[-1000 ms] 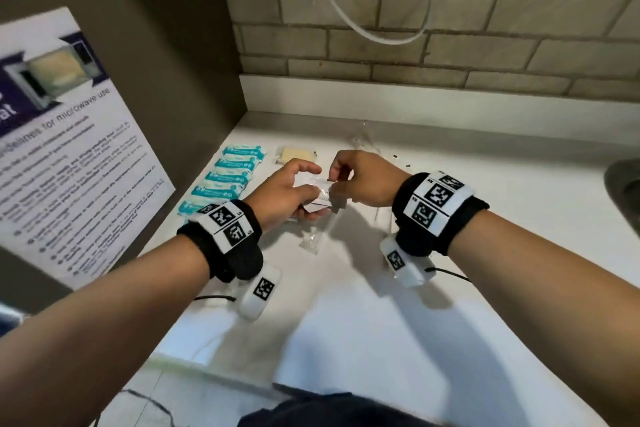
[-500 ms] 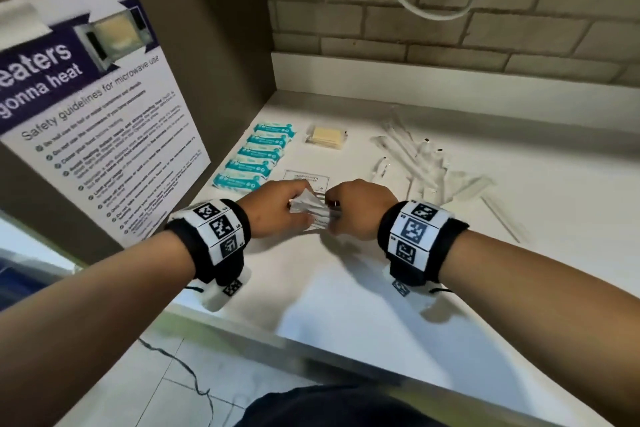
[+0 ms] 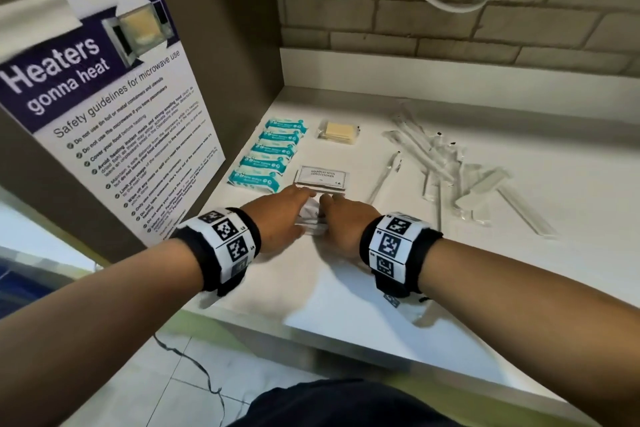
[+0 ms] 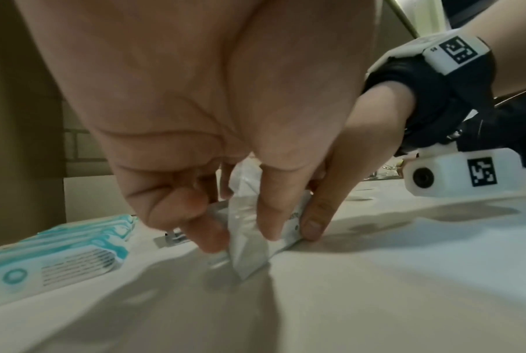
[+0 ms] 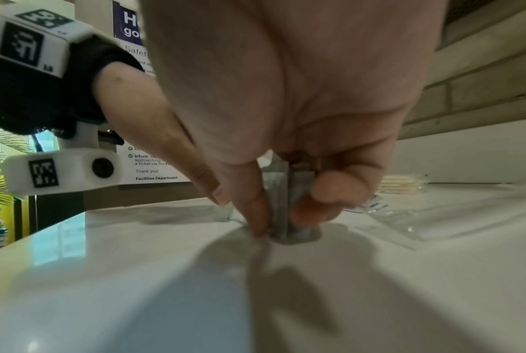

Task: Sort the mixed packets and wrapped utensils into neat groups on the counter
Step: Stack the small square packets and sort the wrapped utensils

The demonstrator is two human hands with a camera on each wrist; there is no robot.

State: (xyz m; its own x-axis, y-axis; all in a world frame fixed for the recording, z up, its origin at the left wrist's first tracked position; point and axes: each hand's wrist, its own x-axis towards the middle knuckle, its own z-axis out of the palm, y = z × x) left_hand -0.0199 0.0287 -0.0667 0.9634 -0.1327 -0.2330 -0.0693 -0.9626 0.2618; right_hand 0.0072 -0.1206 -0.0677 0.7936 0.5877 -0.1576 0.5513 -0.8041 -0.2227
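Both hands on small stack of white packets (image 3: 313,218), edge-down on counter (image 3: 381,288). My left hand (image 3: 280,222) pinching from 9 o'clock, right hand (image 3: 343,222) from 3. Shampoo packet (image 3: 322,177) just beyond at 12. Risk: slick stack fans, topples if I ease pinch unevenly.

A stack of grey packets (image 5: 278,210) is pinched upright on the white counter (image 5: 376,286) by the right hand (image 5: 285,95).
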